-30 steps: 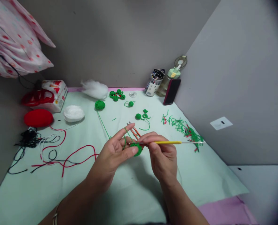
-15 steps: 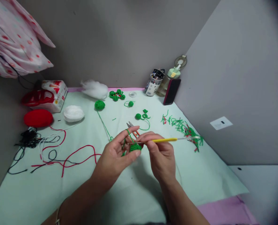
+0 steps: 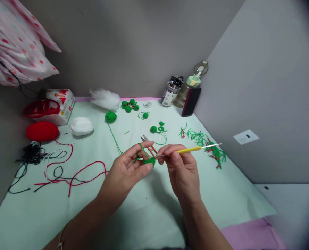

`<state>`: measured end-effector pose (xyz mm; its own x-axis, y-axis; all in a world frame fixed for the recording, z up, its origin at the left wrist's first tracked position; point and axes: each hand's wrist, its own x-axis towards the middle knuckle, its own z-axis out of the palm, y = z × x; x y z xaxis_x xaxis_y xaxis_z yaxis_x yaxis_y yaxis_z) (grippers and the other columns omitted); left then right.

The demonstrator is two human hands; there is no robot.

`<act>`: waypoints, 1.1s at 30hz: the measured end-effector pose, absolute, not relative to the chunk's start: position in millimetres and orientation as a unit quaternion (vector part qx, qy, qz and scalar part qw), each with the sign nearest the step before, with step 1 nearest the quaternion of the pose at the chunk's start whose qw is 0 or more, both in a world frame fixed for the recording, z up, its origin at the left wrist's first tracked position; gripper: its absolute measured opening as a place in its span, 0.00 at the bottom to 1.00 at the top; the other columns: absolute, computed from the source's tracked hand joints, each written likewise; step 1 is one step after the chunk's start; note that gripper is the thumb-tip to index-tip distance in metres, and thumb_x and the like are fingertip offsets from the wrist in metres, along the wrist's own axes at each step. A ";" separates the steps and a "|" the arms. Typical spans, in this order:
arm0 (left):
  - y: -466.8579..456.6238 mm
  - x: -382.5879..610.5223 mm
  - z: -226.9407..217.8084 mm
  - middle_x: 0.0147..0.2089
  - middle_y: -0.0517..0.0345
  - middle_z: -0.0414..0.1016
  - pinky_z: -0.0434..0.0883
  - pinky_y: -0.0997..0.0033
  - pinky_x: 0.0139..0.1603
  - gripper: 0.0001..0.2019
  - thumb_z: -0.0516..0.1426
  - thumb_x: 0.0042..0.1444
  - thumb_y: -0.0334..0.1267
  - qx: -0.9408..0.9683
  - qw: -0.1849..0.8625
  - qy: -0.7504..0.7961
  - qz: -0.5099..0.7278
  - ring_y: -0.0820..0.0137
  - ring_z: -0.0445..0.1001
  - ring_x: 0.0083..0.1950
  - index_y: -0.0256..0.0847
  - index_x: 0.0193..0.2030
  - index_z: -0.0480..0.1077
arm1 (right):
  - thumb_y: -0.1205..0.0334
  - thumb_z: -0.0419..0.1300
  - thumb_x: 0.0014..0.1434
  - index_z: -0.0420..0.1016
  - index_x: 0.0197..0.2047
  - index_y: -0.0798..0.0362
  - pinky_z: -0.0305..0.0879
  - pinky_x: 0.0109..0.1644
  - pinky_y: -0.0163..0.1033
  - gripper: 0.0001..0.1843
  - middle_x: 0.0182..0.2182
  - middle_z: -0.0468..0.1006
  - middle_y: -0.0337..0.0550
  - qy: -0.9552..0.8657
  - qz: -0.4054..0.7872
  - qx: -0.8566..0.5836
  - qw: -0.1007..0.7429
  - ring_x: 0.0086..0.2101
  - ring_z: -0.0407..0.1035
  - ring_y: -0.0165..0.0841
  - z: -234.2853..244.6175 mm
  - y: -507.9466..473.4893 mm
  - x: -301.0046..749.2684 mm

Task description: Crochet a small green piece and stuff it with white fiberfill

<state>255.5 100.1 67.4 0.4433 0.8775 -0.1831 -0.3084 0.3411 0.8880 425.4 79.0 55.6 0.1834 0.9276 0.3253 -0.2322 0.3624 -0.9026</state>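
Observation:
A small green crochet piece (image 3: 149, 161) is pinched between the thumb and fingers of my left hand (image 3: 127, 168). Green yarn passes over that hand's raised index finger and leads back to a green yarn ball (image 3: 110, 116). My right hand (image 3: 182, 166) grips a yellow-handled crochet hook (image 3: 189, 150) like a pen. The hook's thin left end meets the top edge of the green piece, while its other metal end points right. Behind my fingers lie scissors (image 3: 151, 149) with orange handles, partly hidden.
Red yarn (image 3: 42, 131) and white yarn (image 3: 82, 126) sit left, near loose black yarn (image 3: 33, 154). White stuffing (image 3: 106, 99) and small green crocheted pieces (image 3: 130, 105) lie at the back. Yarn scraps (image 3: 205, 142), a phone (image 3: 191, 101) and a pen cup (image 3: 170, 93) are right.
My right hand has shifted a little to the right, drawing the hook back from the green piece. The hook's far end has tilted upward. My left hand has moved slightly left.

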 end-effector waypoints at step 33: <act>100.7 261.1 72.0 0.38 0.59 0.77 0.70 0.72 0.49 0.26 0.72 0.55 0.38 0.268 0.831 0.294 0.390 0.73 0.73 0.40 0.42 0.61 0.79 | 0.70 0.59 0.71 0.83 0.51 0.47 0.76 0.40 0.43 0.14 0.40 0.84 0.46 -0.667 0.089 -0.415 0.613 0.39 0.78 0.37 58.0 63.7 424.0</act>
